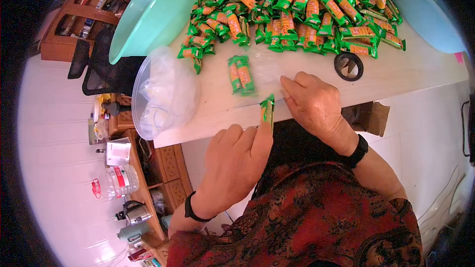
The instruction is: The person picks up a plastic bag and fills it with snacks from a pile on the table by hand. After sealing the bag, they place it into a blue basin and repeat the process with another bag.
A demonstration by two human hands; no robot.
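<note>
Between the fingers of my left hand (236, 165) is a small green and orange snack packet (267, 109), upright near the table's front edge. My right hand (315, 106) is closed in a pinch at the edge of a clear plastic bag (267, 69), which lies flat and is hard to make out. Two similar wrapped snacks (241, 75) lie side by side at the bag's left end, seemingly inside it. A large heap of the same green and orange packets (297, 17) covers the back of the table, beyond both hands.
A black ring-shaped roll (349, 66) lies right of my right hand. At the left stand a clear tub (137, 96) of thin plastic bags and a tilted green basin (153, 17). A blue basin (425, 15) is at the right. The pale table (203, 118) ends before my body.
</note>
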